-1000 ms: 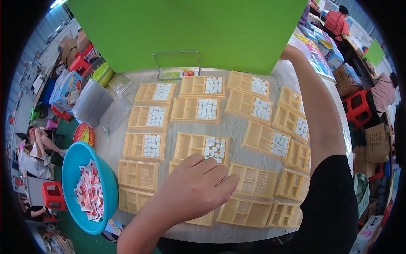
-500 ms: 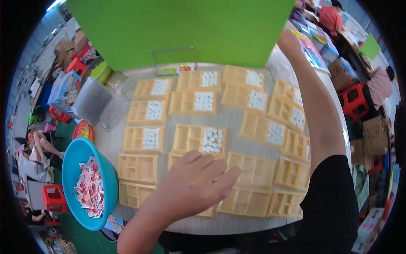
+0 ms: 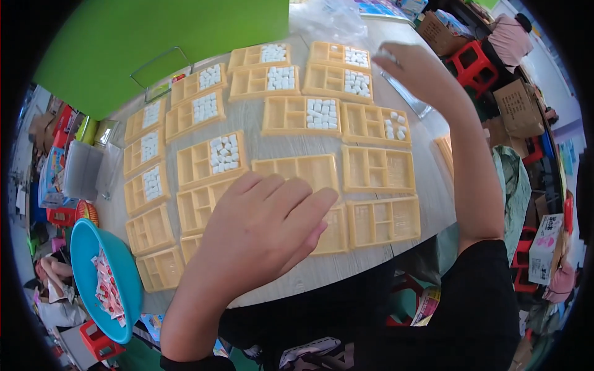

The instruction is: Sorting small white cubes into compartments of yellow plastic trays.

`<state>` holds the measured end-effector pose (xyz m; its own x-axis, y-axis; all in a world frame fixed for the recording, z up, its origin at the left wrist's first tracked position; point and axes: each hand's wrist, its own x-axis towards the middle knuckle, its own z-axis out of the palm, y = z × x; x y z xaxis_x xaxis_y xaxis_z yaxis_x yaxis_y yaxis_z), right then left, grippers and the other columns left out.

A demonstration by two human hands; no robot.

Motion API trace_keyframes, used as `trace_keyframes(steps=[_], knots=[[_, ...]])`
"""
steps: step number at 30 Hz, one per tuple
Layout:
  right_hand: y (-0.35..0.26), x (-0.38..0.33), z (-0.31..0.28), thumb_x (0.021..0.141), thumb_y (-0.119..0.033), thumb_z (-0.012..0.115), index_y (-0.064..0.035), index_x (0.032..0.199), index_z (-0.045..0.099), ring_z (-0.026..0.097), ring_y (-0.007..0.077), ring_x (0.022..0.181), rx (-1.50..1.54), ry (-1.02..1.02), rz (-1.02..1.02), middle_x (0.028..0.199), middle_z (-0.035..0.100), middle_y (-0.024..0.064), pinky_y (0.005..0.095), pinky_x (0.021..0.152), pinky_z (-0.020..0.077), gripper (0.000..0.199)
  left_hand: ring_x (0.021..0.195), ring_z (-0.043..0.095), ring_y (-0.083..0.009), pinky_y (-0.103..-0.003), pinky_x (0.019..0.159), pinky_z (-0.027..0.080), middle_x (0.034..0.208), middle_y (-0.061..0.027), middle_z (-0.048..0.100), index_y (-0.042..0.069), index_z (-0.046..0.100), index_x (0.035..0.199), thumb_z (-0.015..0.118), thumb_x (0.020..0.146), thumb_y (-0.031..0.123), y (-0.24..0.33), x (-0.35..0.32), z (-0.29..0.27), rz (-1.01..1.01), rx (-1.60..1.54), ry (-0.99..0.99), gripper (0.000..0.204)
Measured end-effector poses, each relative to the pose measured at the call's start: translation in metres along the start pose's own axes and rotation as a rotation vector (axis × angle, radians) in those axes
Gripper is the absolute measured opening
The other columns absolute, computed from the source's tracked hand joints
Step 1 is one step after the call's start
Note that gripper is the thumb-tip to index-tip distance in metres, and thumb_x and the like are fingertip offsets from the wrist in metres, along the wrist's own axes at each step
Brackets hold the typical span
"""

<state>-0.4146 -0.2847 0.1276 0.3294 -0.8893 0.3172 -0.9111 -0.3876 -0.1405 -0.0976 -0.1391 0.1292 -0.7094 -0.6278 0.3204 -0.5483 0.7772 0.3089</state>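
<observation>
Rows of pale yellow compartment trays (image 3: 378,170) cover the table. Several hold small white chunky pieces (image 3: 322,114) in their largest compartment; the nearer trays show none. One tray (image 3: 365,122) at the right has only a loose scatter of white pieces. Over the near trays hovers my left hand (image 3: 257,232), back upward and fingers curled in; whatever it may hold is hidden. My right hand (image 3: 414,71) is beyond the far right trays, fingers bent, with small white pieces showing at the fingertips. Beneath it lies a clear plastic bag (image 3: 405,94).
A blue basin (image 3: 133,272) of pink-and-white wrapped packets stands at the left edge. A green board (image 3: 154,37) with a wire stand (image 3: 162,71) rises at the back left. Clear plastic boxes (image 3: 83,167) stand at the left. Another clear bag (image 3: 331,18) lies at the far end.
The view has swung to the right, bringing the right-hand trays nearer the middle. My right hand has come back from the far right edge toward the trays. My left hand stays curled over the near trays.
</observation>
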Motion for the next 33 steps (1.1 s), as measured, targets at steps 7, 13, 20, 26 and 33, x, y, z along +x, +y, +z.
trace_keyframes(steps=[7,13,20,26,33], knots=[[0.009,-0.071,0.019,0.106,-0.034,0.059,0.003,0.113,0.069,0.068,0.0416,0.086,0.051,-0.253,0.217,0.091,0.072,0.0242,0.0476,0.078,0.0523,0.039,0.092,0.065,-0.0288,-0.043,0.081,0.049,0.099,-0.0074,0.068,0.01,0.07,0.116,0.077,0.083,0.015,0.015,0.008,0.013,-0.026,0.042,-0.1,0.034],[0.022,-0.072,0.032,0.104,-0.036,0.061,0.003,0.109,0.069,0.068,0.0415,0.086,0.008,-0.241,0.229,0.09,0.072,0.0226,0.0473,0.077,0.0523,0.04,0.093,0.065,-0.0293,-0.043,0.082,0.049,0.099,-0.0078,0.067,0.01,0.07,0.116,0.077,0.084,0.019,0.026,0.026,0.023,-0.006,0.046,-0.179,0.033],[0.019,-0.074,0.039,0.102,-0.042,0.063,0.0005,0.107,0.072,0.071,0.0373,0.085,0.031,-0.26,0.273,0.089,0.074,0.0209,0.0459,0.077,0.0541,0.044,0.094,0.064,-0.0308,-0.043,0.083,0.049,0.099,-0.0092,0.067,0.01,0.069,0.117,0.076,0.087,0.021,0.03,0.071,0.043,0.109,0.032,-0.166,0.032],[0.031,-0.082,0.048,0.101,-0.046,0.065,0.0008,0.104,0.073,0.071,0.0355,0.078,-0.031,-0.195,0.147,0.085,0.074,0.0197,0.0451,0.072,0.055,0.047,0.096,0.066,-0.0309,-0.044,0.087,0.05,0.101,-0.0113,0.069,0.01,0.068,0.117,0.069,0.096,0.024,0.001,0.098,0.058,0.167,0.149,-0.168,0.026],[0.021,-0.082,0.038,0.098,-0.048,0.07,-0.0004,0.099,0.073,0.07,0.0323,0.07,-0.01,-0.221,0.175,0.08,0.072,0.0178,0.0426,0.064,0.0541,0.048,0.095,0.067,-0.0299,-0.043,0.09,0.05,0.101,-0.0108,0.07,0.009,0.068,0.119,0.065,0.099,0.024,-0.024,0.122,0.083,0.125,0.195,-0.164,0.025]])
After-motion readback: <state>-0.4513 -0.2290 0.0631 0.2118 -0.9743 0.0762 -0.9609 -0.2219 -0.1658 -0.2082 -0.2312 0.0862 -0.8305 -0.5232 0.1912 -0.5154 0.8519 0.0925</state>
